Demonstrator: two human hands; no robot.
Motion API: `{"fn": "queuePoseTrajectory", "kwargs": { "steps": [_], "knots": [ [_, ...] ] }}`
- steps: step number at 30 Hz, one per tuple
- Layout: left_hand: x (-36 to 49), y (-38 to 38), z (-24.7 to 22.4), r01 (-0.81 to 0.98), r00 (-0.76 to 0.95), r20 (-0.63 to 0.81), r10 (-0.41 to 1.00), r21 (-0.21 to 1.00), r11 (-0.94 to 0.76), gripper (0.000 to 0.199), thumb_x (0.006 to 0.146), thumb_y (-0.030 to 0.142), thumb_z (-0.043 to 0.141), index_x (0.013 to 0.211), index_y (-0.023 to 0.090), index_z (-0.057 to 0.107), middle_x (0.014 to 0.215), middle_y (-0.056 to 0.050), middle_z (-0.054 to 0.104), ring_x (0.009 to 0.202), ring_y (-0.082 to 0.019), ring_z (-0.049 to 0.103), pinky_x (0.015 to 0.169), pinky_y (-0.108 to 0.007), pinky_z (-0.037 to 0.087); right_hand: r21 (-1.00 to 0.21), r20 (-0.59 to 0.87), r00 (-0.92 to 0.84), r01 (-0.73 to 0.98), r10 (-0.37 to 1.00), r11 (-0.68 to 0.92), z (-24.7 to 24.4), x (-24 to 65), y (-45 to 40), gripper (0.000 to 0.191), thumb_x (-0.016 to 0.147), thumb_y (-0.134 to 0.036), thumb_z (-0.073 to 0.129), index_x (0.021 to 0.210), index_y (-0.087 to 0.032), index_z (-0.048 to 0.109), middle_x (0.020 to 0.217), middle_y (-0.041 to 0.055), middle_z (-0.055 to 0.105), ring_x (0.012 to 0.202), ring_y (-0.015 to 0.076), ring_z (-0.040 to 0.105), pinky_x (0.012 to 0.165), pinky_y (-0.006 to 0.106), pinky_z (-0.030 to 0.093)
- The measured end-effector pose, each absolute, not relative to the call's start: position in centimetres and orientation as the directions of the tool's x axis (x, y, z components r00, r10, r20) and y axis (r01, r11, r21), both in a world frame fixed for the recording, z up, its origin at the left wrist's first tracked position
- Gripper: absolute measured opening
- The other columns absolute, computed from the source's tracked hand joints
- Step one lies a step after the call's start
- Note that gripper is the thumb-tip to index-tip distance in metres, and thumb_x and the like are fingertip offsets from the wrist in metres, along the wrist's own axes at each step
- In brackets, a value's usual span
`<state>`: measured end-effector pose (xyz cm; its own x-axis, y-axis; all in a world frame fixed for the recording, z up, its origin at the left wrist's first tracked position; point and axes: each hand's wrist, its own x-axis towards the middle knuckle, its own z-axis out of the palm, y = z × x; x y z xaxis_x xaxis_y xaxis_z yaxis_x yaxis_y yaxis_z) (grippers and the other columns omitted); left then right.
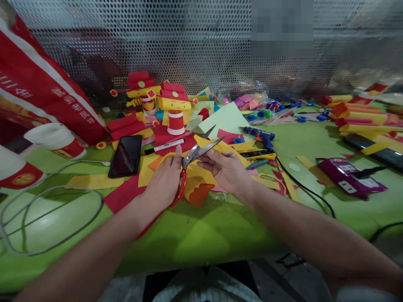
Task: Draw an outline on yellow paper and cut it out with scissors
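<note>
My left hand [163,180] is closed round the orange-red handles of a pair of scissors [189,158]. Their metal blades are spread apart and point up and to the right. Close by the blades, my right hand [229,171] pinches a piece of yellow paper [232,150], with thumb and fingers pressed together. Under both hands lie overlapping sheets and scraps, among them a torn-edged orange scrap [200,195] and a red sheet [126,195]. Just beyond the left hand is a white marker [166,145] with a black cap.
Paper-cup figures with red hats [175,121] stand behind. A phone [125,156], a cable [100,205], and white-and-red cups [58,140] are left. Rightward lie a blue glue gun [260,134], its black cord, and a purple power strip [349,176]. Perforated metal [201,46] closes off the back.
</note>
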<state>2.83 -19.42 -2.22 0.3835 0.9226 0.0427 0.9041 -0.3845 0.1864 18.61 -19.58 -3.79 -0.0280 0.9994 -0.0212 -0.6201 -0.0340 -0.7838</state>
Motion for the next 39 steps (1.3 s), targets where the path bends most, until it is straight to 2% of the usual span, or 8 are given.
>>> {"fn": "queuePoseTrajectory", "kwargs": {
  "steps": [9, 20, 26, 34, 39],
  "knots": [
    [2.58, -19.15, -2.50, 0.895, 0.428, 0.114, 0.896, 0.082, -0.438, 0.063, 0.082, 0.006, 0.029, 0.143, 0.009, 0.013, 0.118, -0.017, 0.056, 0.111, -0.025, 0.052, 0.089, -0.041, 0.044, -0.802, 0.013, -0.021, -0.597, 1.000, -0.002, -3.95, 18.70, -19.54, 0.016, 0.053, -0.033, 0.080, 0.061, -0.024, 0.069, 0.065, -0.0044, 0.070, 0.065, 0.0121, 0.066, 0.064, 0.026, 0.054],
    [2.30, -19.03, -2.54, 0.890, 0.448, 0.147, 0.882, 0.017, -0.455, 0.066, 0.080, 0.006, 0.030, 0.143, 0.006, 0.011, 0.118, -0.020, 0.056, 0.109, -0.028, 0.053, 0.088, -0.043, 0.044, -0.802, 0.013, -0.018, -0.597, 1.000, 0.000, -3.80, 18.81, -19.36, 0.019, 0.049, -0.031, 0.082, 0.061, -0.024, 0.070, 0.065, -0.0041, 0.070, 0.063, 0.0125, 0.066, 0.060, 0.025, 0.054],
    [1.86, -18.84, -2.80, 0.874, 0.478, 0.209, 0.853, -0.009, -0.487, 0.066, 0.082, 0.011, 0.032, 0.144, 0.009, 0.007, 0.112, -0.017, 0.058, 0.104, -0.027, 0.055, 0.086, -0.041, 0.045, -0.822, 0.054, -0.007, -0.568, 0.999, 0.040, -3.85, 19.02, -19.37, 0.017, 0.050, -0.032, 0.081, 0.061, -0.025, 0.070, 0.065, -0.0040, 0.070, 0.064, 0.0133, 0.067, 0.061, 0.027, 0.054],
    [2.03, -18.91, -2.53, 0.885, 0.462, 0.170, 0.870, -0.020, -0.466, 0.063, 0.082, 0.010, 0.032, 0.142, 0.003, 0.015, 0.114, -0.020, 0.057, 0.105, -0.028, 0.054, 0.088, -0.042, 0.044, -0.841, 0.080, 0.001, -0.537, 0.997, 0.068, -3.98, 19.11, -19.39, 0.015, 0.055, -0.033, 0.079, 0.065, -0.025, 0.071, 0.069, -0.0038, 0.071, 0.068, 0.0134, 0.067, 0.062, 0.027, 0.054],
    [1.96, -18.82, -2.51, 0.874, 0.482, 0.190, 0.855, -0.039, -0.484, 0.064, 0.082, 0.011, 0.033, 0.142, 0.005, 0.013, 0.113, -0.019, 0.058, 0.103, -0.027, 0.056, 0.087, -0.042, 0.045, -0.848, 0.087, -0.001, -0.525, 0.996, 0.074, -4.01, 19.14, -19.40, 0.015, 0.055, -0.033, 0.079, 0.065, -0.025, 0.071, 0.069, -0.0038, 0.071, 0.067, 0.0133, 0.067, 0.063, 0.027, 0.054]
  ]
}}
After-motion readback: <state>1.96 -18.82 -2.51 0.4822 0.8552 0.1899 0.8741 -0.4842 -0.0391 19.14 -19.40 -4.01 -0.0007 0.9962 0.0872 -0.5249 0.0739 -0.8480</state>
